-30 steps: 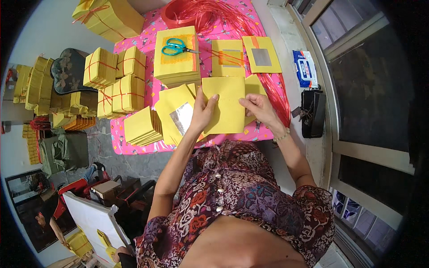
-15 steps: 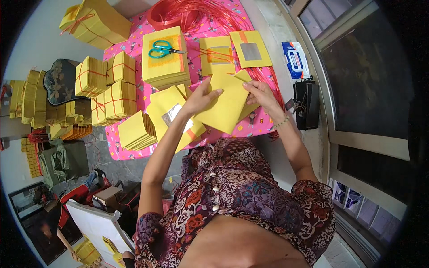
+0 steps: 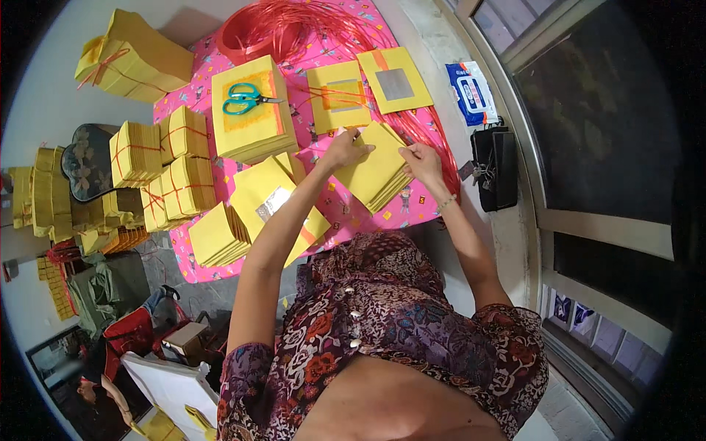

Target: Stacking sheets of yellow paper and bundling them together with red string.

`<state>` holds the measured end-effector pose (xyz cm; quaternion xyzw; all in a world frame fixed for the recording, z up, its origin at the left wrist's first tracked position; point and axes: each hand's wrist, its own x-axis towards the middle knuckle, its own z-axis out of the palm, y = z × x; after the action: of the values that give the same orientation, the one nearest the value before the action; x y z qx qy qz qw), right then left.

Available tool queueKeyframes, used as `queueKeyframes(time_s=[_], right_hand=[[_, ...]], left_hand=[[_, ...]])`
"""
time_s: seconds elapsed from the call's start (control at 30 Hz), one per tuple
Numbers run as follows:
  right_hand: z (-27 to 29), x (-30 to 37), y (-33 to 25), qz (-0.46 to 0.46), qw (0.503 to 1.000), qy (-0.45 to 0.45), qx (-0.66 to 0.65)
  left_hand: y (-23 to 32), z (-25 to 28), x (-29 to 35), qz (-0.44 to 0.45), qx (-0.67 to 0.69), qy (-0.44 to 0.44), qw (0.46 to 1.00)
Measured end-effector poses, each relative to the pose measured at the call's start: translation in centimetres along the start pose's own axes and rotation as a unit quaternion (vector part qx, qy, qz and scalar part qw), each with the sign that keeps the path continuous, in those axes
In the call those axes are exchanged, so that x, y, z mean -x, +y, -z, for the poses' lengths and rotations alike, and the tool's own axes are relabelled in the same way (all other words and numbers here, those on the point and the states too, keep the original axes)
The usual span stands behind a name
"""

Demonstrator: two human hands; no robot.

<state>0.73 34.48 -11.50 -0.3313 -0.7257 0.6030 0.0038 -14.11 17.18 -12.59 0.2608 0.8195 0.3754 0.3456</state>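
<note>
A stack of folded yellow paper (image 3: 371,167) lies near the front right of the table, its layered edges showing along the lower right side. My left hand (image 3: 347,150) grips its left edge, with the thumb over the top sheet. At the right edge, my right hand (image 3: 422,163) pinches the paper between thumb and fingers. Left of my left forearm are loose yellow sheets with a silver patch (image 3: 273,202), and beyond them a fanned pile of folded yellow paper (image 3: 219,237). Teal-handled scissors (image 3: 248,99) rest on a tall yellow paper block (image 3: 254,140).
Behind my hands lie two yellow sheets with silver squares (image 3: 397,84) and red plastic strands (image 3: 323,29) by a red basin (image 3: 246,33). Tied yellow bundles (image 3: 176,162) stand left. A wipes pack (image 3: 472,93) and black case (image 3: 494,169) sit right. Another person's arm (image 3: 116,400) shows lower left.
The folded yellow sheet held up between my hands is now down on the stack, edges nearly lined up. Both hands have lowered with it, and the whole view has shifted slightly.
</note>
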Motion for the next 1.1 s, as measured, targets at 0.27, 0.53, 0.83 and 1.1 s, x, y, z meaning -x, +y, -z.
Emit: queueKeyframes(time_s=[0.27,0.53,0.83,1.1], right_hand=[[-0.2,-0.3,2.6,0.052,0.995,0.056,0.07],[-1.8,4.6,5.2,-0.041,0.983,0.149,0.098],[-5.1,4.6,5.7,-0.139,0.946,-0.001,-0.293],[-8.0,4.2,4.9,-0.114,0.962,0.124,-0.213]], left_hand=[[-2.3,-3.4,-0.9,0.041,0.048,0.022,0.998],[-2.6,-4.2,-0.7,0.023,-0.023,0.075,0.997],[-5.1,-5.7,-1.2,0.097,0.052,-0.035,0.993],[-7.2,-5.9,-0.6,0.082,0.186,-0.031,0.979]])
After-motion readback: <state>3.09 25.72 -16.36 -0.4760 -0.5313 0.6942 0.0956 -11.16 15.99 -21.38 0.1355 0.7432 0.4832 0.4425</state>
